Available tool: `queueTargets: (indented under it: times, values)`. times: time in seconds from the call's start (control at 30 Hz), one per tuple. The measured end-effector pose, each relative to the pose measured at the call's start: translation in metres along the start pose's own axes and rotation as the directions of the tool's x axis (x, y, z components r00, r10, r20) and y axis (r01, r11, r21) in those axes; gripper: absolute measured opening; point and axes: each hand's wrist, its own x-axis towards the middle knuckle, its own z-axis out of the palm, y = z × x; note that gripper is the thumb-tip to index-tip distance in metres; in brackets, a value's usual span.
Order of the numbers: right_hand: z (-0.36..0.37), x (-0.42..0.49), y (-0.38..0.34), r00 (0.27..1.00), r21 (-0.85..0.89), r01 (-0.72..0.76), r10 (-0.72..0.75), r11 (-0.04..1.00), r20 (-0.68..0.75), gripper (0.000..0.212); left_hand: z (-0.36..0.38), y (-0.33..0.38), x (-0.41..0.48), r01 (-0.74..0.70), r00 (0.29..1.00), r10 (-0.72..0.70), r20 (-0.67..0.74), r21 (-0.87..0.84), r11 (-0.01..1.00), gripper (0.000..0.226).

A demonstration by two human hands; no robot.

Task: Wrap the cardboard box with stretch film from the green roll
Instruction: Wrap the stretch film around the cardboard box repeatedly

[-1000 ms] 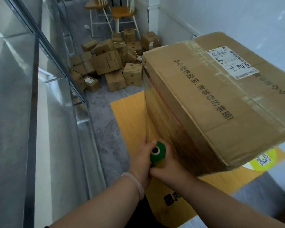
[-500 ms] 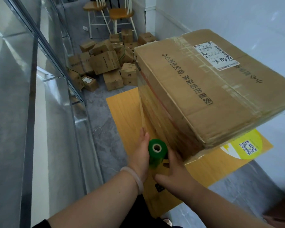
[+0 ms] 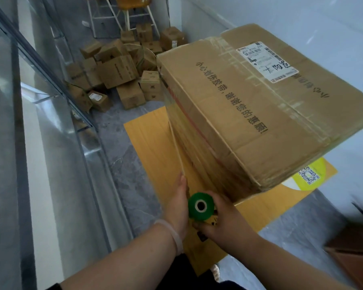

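Left hand (image 3: 179,197): fingers straight, laid flat along the left side of the roll (image 3: 200,205), not curled round it. Fingertips reach up to the film's edge.
Right hand (image 3: 222,218): curled round the roll from the right and below, gripping it. Hollow core end faces the camera.
Roll: held low, just beside the near bottom corner of the box (image 3: 249,114), above the board (image 3: 151,143).
Film (image 3: 175,143): pale taut edge runs from the left fingertips up toward the box's far left corner. The left wall has a sheen of layers.
Box: stands on the board, shipping label on top. Tape shows on the top face; film there, cannot tell.
Background: small boxes (image 3: 113,76) heaped on the floor beyond.
Step (judged): mid-wrap, a pass round the side walls, with the roll at the near corner.
Next (judged): carry the roll right, along the near wall. Keep tension so the film lies flat over the corner. Left hand must let go. Slack would let the film bunch.
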Motion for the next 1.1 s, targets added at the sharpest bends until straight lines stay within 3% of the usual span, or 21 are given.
queueTargets:
  times: [0.07, 0.2, 0.27, 0.4, 0.43, 0.57, 0.73, 0.83, 0.9, 1.0, 1.1]
  values:
    - [0.001, 0.0, 0.001, 0.999, -0.034, -0.01, 0.009, 0.999, -0.037, 0.067, -0.004, -0.001, 0.004, -0.025, 0.999, 0.025, 0.037, -0.008, 1.0, 0.07]
    - [0.005, -0.003, 0.004, 0.992, -0.034, 0.006, -0.01, 0.999, -0.128, 0.063, -0.017, -0.005, -0.008, -0.069, 0.994, 0.059, 0.095, 0.109, 0.992, 0.128]
    - [0.004, -0.004, 0.003, 0.991, -0.046, 0.019, -0.025, 0.999, -0.135, 0.061, -0.022, -0.015, -0.018, -0.041, 0.995, 0.026, 0.101, 0.142, 0.989, 0.144]
    - [-0.004, -0.005, 0.002, 0.998, 0.018, 0.038, -0.037, 0.999, -0.06, 0.064, -0.018, -0.03, -0.03, -0.002, 0.998, 0.001, 0.058, 0.022, 1.0, 0.094]
    - [-0.008, -0.005, 0.002, 1.0, 0.055, 0.027, -0.027, 0.998, -0.01, 0.068, -0.017, -0.03, -0.032, 0.013, 0.998, -0.012, 0.067, -0.013, 1.0, 0.092]
    - [-0.019, -0.011, 0.011, 0.98, 0.212, -0.031, -0.013, 0.977, 0.199, 0.085, -0.015, -0.038, -0.037, 0.052, 0.989, -0.031, 0.145, -0.146, 0.988, 0.121]
    - [-0.026, -0.026, 0.028, 0.98, 0.197, 0.047, -0.083, 0.979, 0.18, 0.096, -0.001, -0.058, -0.053, -0.007, 0.999, 0.015, 0.047, -0.155, 0.988, 0.11]
    - [-0.026, -0.036, 0.037, 0.971, 0.094, 0.168, -0.181, 0.981, 0.156, 0.076, 0.008, -0.069, -0.065, -0.033, 0.999, 0.033, -0.004, -0.157, 0.987, 0.106]
    - [-0.026, -0.041, 0.043, 0.974, 0.093, 0.169, -0.181, 0.981, 0.139, 0.065, 0.011, -0.076, -0.069, -0.04, 0.999, 0.038, -0.015, -0.148, 0.988, 0.111]
    - [-0.033, -0.046, 0.054, 0.977, 0.138, 0.104, -0.127, 0.985, 0.169, 0.069, 0.015, -0.09, -0.07, -0.048, 0.999, 0.047, -0.009, -0.134, 0.99, 0.128]
    - [-0.04, -0.052, 0.065, 0.97, 0.128, 0.126, -0.15, 0.984, 0.192, 0.073, 0.027, -0.101, -0.074, -0.057, 0.998, 0.062, 0.03, -0.154, 0.986, 0.131]
